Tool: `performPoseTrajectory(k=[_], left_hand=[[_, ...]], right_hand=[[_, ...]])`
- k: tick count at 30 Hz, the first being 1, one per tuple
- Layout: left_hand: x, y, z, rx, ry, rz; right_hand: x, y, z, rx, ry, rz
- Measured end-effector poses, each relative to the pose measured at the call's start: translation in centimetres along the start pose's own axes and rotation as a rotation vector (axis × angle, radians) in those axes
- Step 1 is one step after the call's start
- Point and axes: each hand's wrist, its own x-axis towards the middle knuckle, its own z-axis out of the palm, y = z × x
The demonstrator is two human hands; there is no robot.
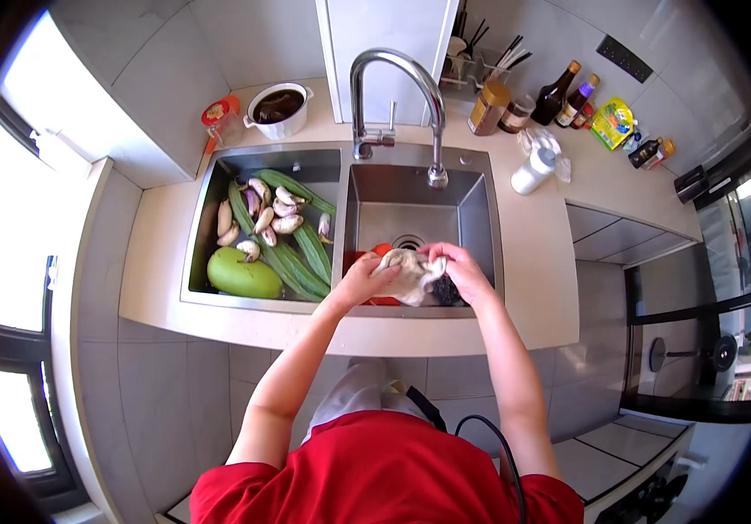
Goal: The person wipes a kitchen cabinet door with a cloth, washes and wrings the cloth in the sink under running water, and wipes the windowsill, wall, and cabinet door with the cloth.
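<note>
A crumpled off-white dishcloth (412, 276) is stretched between my two hands over the front of the right sink basin (410, 220). My left hand (367, 279) has its fingers closed on the cloth's left side. On the other side, my right hand (460, 269) pinches the upper right edge. Partly covered by the cloth and my left hand is something orange-red (382, 250) in the basin. A dark, mesh-like scrubber (448, 292) shows just under my right hand. Behind the cloth, the drain (407, 243) is visible.
The left basin (196, 244) holds long green gourds (313, 249), several pale purple eggplants (287, 224) and a round green gourd (243, 274). A tall faucet (397, 54) arches over the sink. Around it stand a white pot (279, 127), a white bottle (533, 171) and several condiment bottles (555, 93).
</note>
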Motion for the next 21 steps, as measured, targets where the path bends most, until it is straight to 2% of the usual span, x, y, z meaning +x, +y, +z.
performPoseTrajectory(k=[1, 2, 3, 5, 7, 8, 9, 11, 13, 14, 15, 17, 21], left_hand=[[1.0, -0.6, -0.6, 0.173, 0.093, 0.248], [1.8, -1.2, -1.1, 0.022, 0.065, 0.209], [2.6, -1.7, -1.6, -0.390, -0.038, -0.084], [3.9, -1.2, -2.1, -0.864, -0.138, -0.240], [5.9, -2.2, -2.2, -0.990, -0.198, -0.306], [6.9, -2.6, -2.1, -1.111, -0.250, -0.356], [7.4, -2.7, -1.8, -1.114, -0.249, -0.359], [8.5, -2.6, -1.3, -1.163, -0.258, -0.256], [9.4, -3.4, -1.2, -1.206, -0.247, -0.253], [9.7, -3.7, -1.1, -1.211, -0.216, -0.277], [9.8, -4.1, -1.1, -1.217, -0.181, -0.303], [9.9, -4.7, -1.1, -1.233, -0.174, -0.289], [9.9, -5.1, -0.8, -1.278, -0.114, -0.315]], right_hand=[[0.5, 0.1, -1.4, -0.211, -0.033, 0.043], [1.5, 0.3, -2.9, -0.243, 0.027, 0.083], [2.6, 0.5, -4.0, -0.273, 0.089, 0.123], [5.0, -2.5, -4.5, -0.231, 0.293, -0.011], [8.1, -5.6, -4.2, -0.377, 0.400, -0.305], [9.6, -6.7, -3.9, -0.378, 0.400, -0.299], [11.1, -7.6, -3.6, -0.446, 0.390, -0.391], [13.2, -7.4, -2.8, -0.587, 0.416, -0.499], [12.8, -8.7, -0.9, -0.449, 0.245, -0.365], [13.2, -7.8, -0.4, -0.466, 0.263, -0.492], [12.8, -8.0, 0.1, -0.452, 0.258, -0.385], [11.8, -8.0, 1.7, -0.321, 0.136, -0.363], [12.6, -8.9, 1.3, -0.284, -0.093, -0.355]])
